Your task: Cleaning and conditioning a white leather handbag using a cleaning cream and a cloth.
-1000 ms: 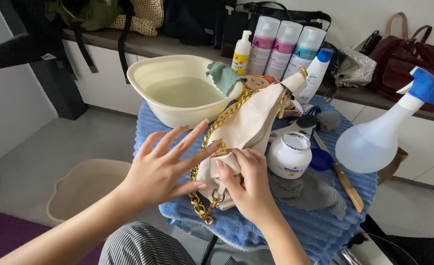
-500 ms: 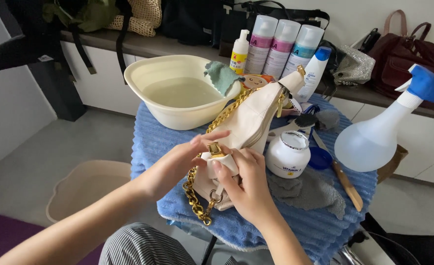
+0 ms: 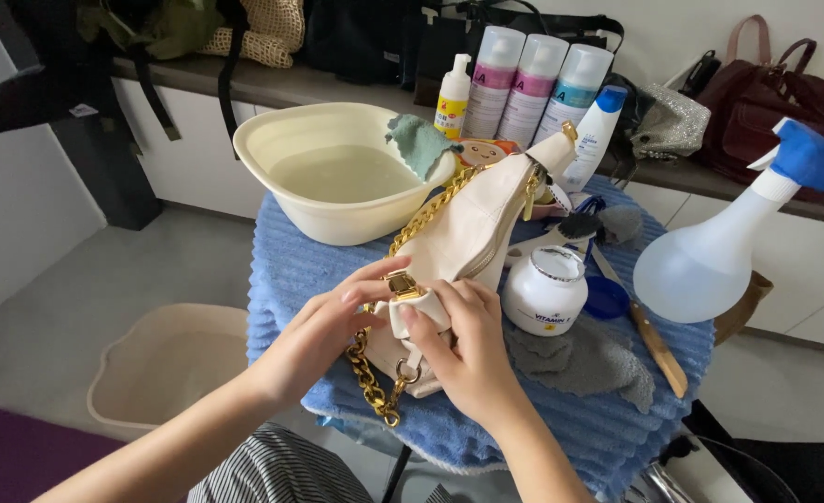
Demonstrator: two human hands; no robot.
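A: Item one, the fingers?
B: Left hand (image 3: 323,331) and right hand (image 3: 463,349) are both pinching shut around the gold clasp (image 3: 401,284) at the near end of the cream handbag (image 3: 468,233).
A: Bag's position?
B: Lying across the blue towel (image 3: 291,270), its gold chain (image 3: 370,382) hanging below the hands.
A: Surroundings?
B: White jar (image 3: 544,291) just beside the bag; cream basin (image 3: 337,177) of water behind; spray bottle (image 3: 710,261) standing at right.
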